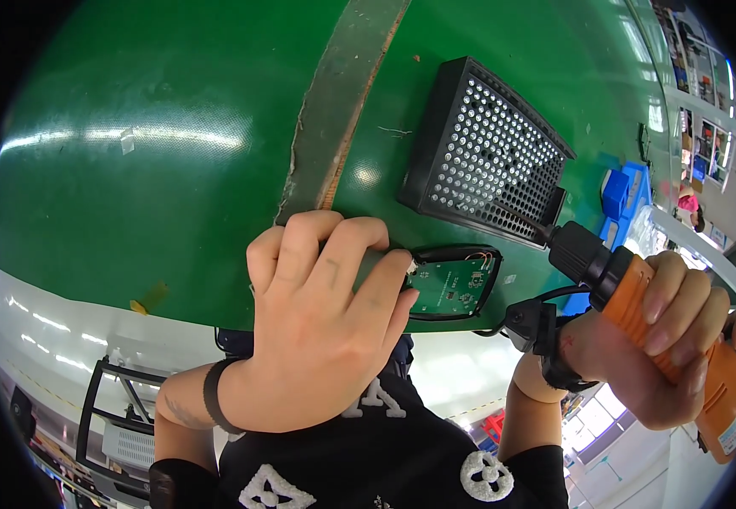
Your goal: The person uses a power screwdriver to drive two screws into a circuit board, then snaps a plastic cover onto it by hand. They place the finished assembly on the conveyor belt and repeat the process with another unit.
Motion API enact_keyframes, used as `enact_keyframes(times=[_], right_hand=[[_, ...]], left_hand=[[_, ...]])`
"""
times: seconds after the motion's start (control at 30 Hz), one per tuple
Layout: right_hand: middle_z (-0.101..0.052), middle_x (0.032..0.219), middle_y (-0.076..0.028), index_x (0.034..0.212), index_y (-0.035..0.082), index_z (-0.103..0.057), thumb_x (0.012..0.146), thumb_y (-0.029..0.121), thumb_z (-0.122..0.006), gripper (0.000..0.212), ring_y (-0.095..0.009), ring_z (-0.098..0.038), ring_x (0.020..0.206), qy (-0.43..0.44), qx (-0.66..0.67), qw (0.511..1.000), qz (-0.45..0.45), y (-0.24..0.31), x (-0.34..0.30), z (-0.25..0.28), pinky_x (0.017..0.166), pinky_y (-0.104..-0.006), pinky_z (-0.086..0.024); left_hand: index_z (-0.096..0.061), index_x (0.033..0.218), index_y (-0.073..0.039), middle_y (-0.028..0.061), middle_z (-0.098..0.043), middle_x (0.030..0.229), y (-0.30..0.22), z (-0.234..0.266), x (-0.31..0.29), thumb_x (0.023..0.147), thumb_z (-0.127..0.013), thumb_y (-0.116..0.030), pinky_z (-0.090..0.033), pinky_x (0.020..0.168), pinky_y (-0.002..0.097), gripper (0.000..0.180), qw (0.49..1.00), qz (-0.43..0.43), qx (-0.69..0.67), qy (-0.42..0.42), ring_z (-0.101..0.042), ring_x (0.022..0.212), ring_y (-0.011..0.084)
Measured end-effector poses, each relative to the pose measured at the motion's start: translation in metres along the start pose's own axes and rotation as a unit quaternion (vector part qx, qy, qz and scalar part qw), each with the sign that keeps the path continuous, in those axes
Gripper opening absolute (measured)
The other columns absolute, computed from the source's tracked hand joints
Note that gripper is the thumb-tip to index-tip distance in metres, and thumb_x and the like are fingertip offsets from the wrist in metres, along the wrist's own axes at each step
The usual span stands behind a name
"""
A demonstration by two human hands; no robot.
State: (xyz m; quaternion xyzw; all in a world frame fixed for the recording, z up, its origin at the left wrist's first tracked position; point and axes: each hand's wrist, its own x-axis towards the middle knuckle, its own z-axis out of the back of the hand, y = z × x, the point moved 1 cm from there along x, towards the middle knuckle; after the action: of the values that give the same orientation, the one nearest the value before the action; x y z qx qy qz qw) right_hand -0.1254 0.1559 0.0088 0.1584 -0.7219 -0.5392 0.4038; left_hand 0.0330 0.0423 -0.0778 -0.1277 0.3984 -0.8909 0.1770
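Note:
In my right hand (682,339) is an orange electric screwdriver (639,305) with a black nose, fingers wrapped round its body. Its thin bit points left into a black screw tray (426,182), where rows of small silver screws (478,136) stand in holes. Whether the tip touches a screw I cannot tell. My left hand (317,314) is closed over the left end of a black-rimmed device housing (497,284) at the table's near edge. A green circuit board (448,284) with thin wires at its upper right lies inside. My fingers hide the housing's left part.
A worn grey strip (326,110) crosses the green table (173,204). Blue bins (627,199) stand at the right. Strapped to my right wrist is a small black device (531,327) with a cable. A yellowish scrap (139,306) lies near the left front edge.

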Motion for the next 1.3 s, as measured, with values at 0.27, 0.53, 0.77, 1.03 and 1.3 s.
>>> enact_keyframes(times=[0.27,0.53,0.77,1.03,1.3], right_hand=[[-0.047,0.059,-0.002,0.096,0.004,-0.044,0.060,0.011,-0.052,0.037,-0.013,-0.047,0.049,-0.014,-0.014,1.000,0.020,-0.005,0.004,0.000,0.054,-0.0275,-0.034],[-0.050,0.061,-0.003,0.097,0.001,-0.045,0.059,0.010,-0.051,0.040,-0.013,-0.047,0.048,-0.034,0.005,0.999,0.041,-0.007,0.003,0.002,0.054,-0.0279,-0.034],[-0.050,0.062,-0.003,0.096,0.001,-0.045,0.058,0.010,-0.052,0.040,-0.013,-0.047,0.049,-0.039,-0.016,0.998,0.045,-0.009,0.004,0.000,0.054,-0.0274,-0.032],[-0.051,0.061,0.000,0.096,0.002,-0.045,0.060,0.012,-0.052,0.038,-0.011,-0.049,0.050,0.093,0.015,0.995,0.012,-0.008,0.013,0.007,0.056,-0.0253,-0.035],[-0.052,0.057,0.002,0.093,0.008,-0.044,0.067,0.010,-0.060,0.030,-0.009,-0.049,0.045,0.047,0.145,0.984,0.095,0.034,-0.030,0.027,0.049,-0.0216,-0.043]], left_hand=[[-0.061,0.084,-0.009,0.0029,-0.052,0.090,0.002,-0.001,0.000,0.056,-0.072,-0.012,-0.030,0.078,0.0371,0.030,1.000,0.000,0.000,-0.004,-0.046,0.087,0.0243],[-0.062,0.084,-0.009,0.0028,-0.052,0.091,0.002,-0.001,0.000,0.055,-0.072,-0.012,-0.029,0.078,0.0370,0.031,1.000,0.005,-0.004,0.003,-0.046,0.087,0.0242],[-0.062,0.084,-0.009,0.0029,-0.052,0.091,0.003,-0.001,0.000,0.054,-0.072,-0.012,-0.029,0.078,0.0372,0.032,1.000,0.006,-0.004,0.001,-0.047,0.087,0.0244],[-0.062,0.086,-0.009,0.0029,-0.052,0.090,0.000,-0.003,0.002,0.054,-0.072,-0.012,-0.029,0.077,0.0369,0.034,1.000,0.013,-0.008,-0.006,-0.047,0.087,0.0240],[-0.062,0.087,-0.010,0.0026,-0.051,0.088,0.000,-0.002,0.003,0.052,-0.073,-0.012,-0.029,0.075,0.0365,0.036,1.000,0.010,-0.018,-0.013,-0.047,0.085,0.0233]])
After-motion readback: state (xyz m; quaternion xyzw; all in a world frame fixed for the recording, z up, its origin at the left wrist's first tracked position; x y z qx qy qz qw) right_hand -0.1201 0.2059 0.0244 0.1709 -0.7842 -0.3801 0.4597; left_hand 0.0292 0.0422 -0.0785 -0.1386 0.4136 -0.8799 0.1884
